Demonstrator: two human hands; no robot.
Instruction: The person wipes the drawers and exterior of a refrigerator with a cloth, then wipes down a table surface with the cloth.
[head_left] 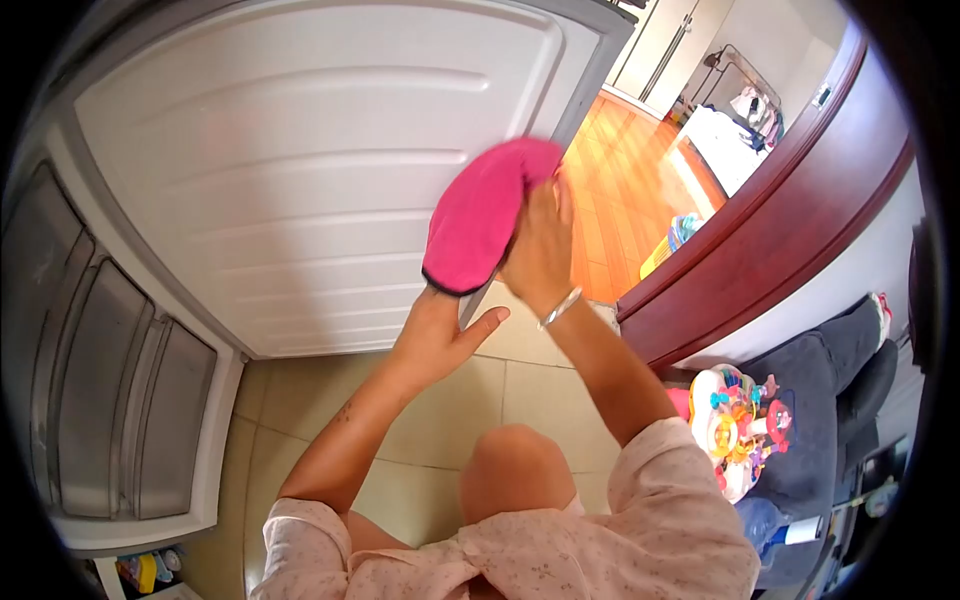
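Observation:
A pink cloth mitt [480, 215] with a dark hem is in front of the open white door panel [330, 150]. The fingers of my left hand [438, 335] are inside the mitt's lower opening, with the thumb outside and stretched to the right. My right hand [540, 235], with a silver bracelet at the wrist, grips the mitt's right side. Its fingertips are partly hidden behind the cloth.
An open freezer with grey drawers [110, 380] is at the left. A dark red door [760, 220] stands at the right. Beyond it are a toy activity table [728, 430], a grey sofa [815, 430] and a yellow bin [657, 258]. Tiled floor [430, 430] lies below.

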